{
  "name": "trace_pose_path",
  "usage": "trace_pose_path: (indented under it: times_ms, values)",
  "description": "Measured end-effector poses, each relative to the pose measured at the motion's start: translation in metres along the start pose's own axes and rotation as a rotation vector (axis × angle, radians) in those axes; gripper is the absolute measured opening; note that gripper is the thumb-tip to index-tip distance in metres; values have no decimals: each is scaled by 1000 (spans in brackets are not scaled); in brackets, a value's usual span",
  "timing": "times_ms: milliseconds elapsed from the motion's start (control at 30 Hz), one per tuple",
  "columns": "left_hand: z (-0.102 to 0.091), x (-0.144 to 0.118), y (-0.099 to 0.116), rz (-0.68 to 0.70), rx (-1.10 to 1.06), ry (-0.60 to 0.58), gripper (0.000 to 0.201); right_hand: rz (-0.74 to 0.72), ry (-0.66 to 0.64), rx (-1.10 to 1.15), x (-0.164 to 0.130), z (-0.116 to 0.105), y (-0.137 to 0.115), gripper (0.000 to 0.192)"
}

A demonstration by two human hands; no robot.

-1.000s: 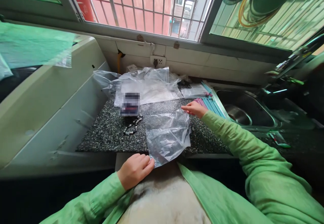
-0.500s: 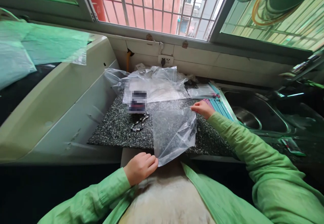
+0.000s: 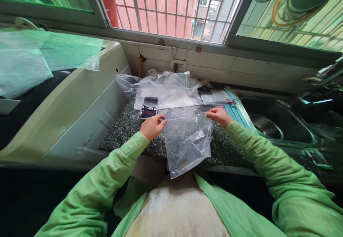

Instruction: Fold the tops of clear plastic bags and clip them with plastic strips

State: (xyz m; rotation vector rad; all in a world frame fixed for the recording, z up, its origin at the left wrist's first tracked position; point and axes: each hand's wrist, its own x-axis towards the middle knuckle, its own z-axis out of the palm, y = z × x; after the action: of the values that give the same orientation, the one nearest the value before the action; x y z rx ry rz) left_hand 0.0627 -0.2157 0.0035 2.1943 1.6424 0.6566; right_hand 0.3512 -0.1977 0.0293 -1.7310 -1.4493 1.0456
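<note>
The counter [image 3: 128,137] carries a pile of bags [image 3: 166,90] at 12 o'clock, a card [image 3: 148,111] at 11. At centre, a clear bag [image 3: 187,142] hangs over the near edge — left hand [image 3: 152,126] and right hand [image 3: 218,115] each pinch a top corner. It looks empty, nothing packed yet.

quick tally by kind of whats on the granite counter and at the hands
hands: 2, left hand and right hand, both pinching the top edge of the clear bag
clear bag held: 1
heap of clear bags at the back: 1 heap, count unclear
dark card: 1
bundle of coloured strips: 1
total: 6
</note>
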Motion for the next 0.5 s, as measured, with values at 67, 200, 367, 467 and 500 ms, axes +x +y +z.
trace_pose_path:
  times_ms: [67,200,367,467,500]
  values:
    - [5,7,-1,1,-101,-53,26,-12,-1,7,-1,-2,1,22]
    - [12,6,-9,8,-159,-23,23,-21,-44,-6,-3,-6,3,26]
    - [11,0,-14,8,6,82,20,-6,-48,-10,-2,-2,1,27]
    - [13,-13,-11,145,187,337,22,15,-67,51,-1,1,1,28]
    - [14,-20,-10,237,218,391,24,24,-81,75,-1,1,2,28]
